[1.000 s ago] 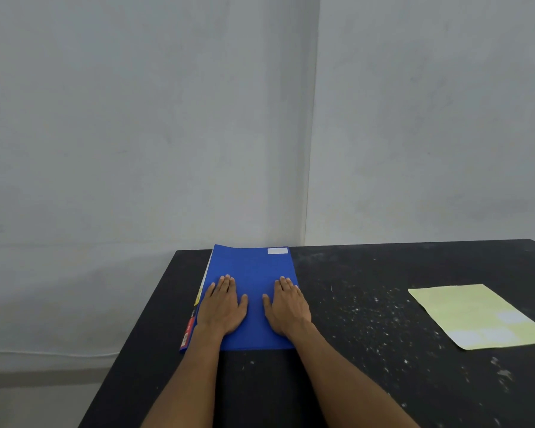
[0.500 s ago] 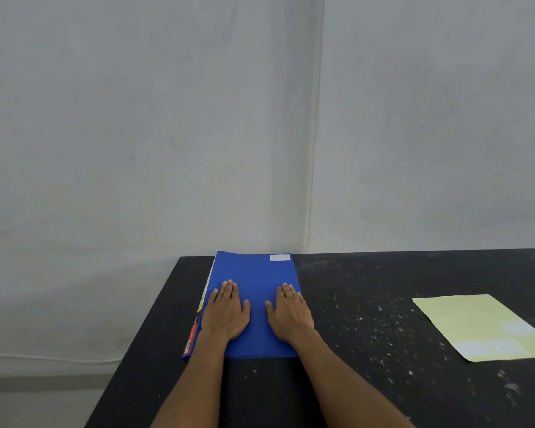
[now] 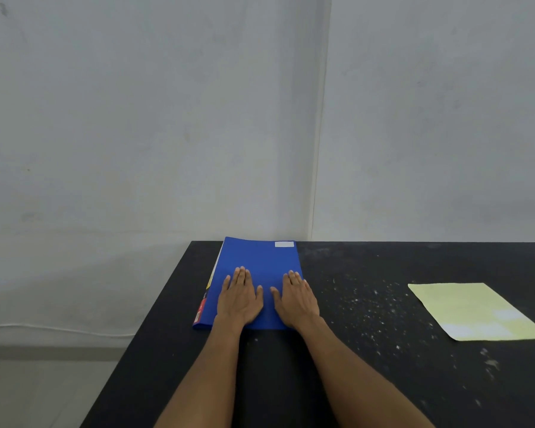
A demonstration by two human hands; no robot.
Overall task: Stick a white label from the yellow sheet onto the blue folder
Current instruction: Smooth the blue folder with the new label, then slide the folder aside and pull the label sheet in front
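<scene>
A blue folder (image 3: pixel 260 261) lies flat near the left edge of a black table (image 3: pixel 368 381). One white label (image 3: pixel 284 244) is stuck at the folder's far right corner. My left hand (image 3: pixel 240 299) rests palm down on the folder's near left part, fingers spread, holding nothing. My right hand (image 3: pixel 295 301) lies flat beside it on the near right part, also holding nothing. The yellow sheet (image 3: pixel 473 308) lies far to the right on the table, with a few pale white labels on its near end.
Grey walls meet in a corner behind the table. The table's left edge drops to a grey floor, where a thin white cable (image 3: pixel 59 329) runs along the wall. White specks are scattered over the tabletop between the folder and the sheet.
Both hands stay flat on the folder. The view has tilted slightly, so everything sits a little lower in the frame.
</scene>
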